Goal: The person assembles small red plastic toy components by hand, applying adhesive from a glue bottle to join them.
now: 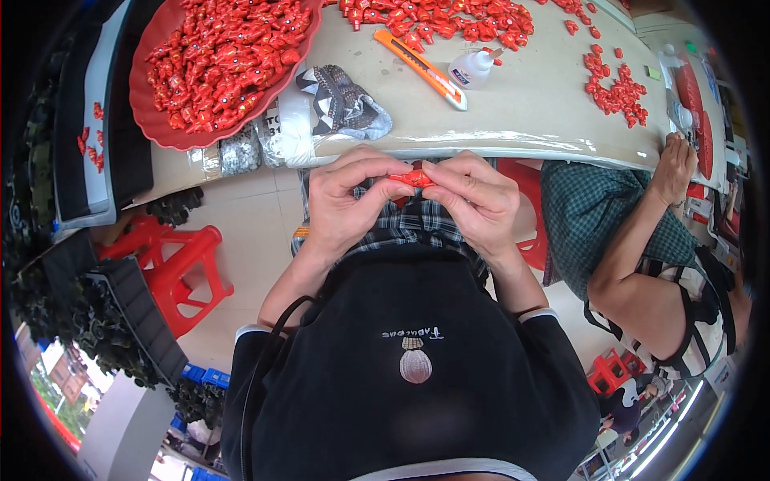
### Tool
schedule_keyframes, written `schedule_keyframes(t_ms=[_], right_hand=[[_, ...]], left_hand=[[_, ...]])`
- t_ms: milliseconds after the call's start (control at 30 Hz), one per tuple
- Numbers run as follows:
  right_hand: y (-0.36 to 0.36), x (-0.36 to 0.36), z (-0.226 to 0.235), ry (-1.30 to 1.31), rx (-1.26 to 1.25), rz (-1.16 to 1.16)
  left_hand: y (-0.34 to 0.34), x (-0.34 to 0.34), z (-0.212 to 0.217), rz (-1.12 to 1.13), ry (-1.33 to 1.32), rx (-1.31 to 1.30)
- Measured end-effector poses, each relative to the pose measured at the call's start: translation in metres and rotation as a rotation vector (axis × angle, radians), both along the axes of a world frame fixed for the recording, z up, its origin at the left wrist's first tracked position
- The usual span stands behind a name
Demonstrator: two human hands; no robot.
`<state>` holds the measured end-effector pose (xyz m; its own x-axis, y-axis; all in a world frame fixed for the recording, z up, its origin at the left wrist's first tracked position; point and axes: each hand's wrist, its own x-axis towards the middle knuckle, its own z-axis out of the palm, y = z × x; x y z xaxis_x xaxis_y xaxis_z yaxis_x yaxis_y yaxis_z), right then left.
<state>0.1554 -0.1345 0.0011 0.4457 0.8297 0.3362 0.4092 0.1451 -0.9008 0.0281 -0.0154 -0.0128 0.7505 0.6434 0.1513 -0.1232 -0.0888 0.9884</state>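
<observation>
Mostly hidden, a small red part (413, 178) sits pinched between left hand (346, 200) and right hand (475, 202).

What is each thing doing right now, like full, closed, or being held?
small red part: pinched between both hands
left hand: closed on the part
right hand: closed on the part
red bowl: heaped with red parts
orange utility knife: lying flat on the table
glue bottle: lying on its side
red stool: standing, unused
</observation>
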Motion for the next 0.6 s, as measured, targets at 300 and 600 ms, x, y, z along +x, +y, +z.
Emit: schedule_keyframes(t_ms=[300,600], right_hand=[[0.0009,-0.0013,-0.0013,-0.014,0.025,-0.011],[0.0014,-0.0024,-0.0013,-0.012,0.019,-0.013]], left_hand=[[-0.0005,0.0001,0.0002,0.01,0.0,0.005],[0.0001,-0.0011,-0.0014,0.009,0.0,-0.002]])
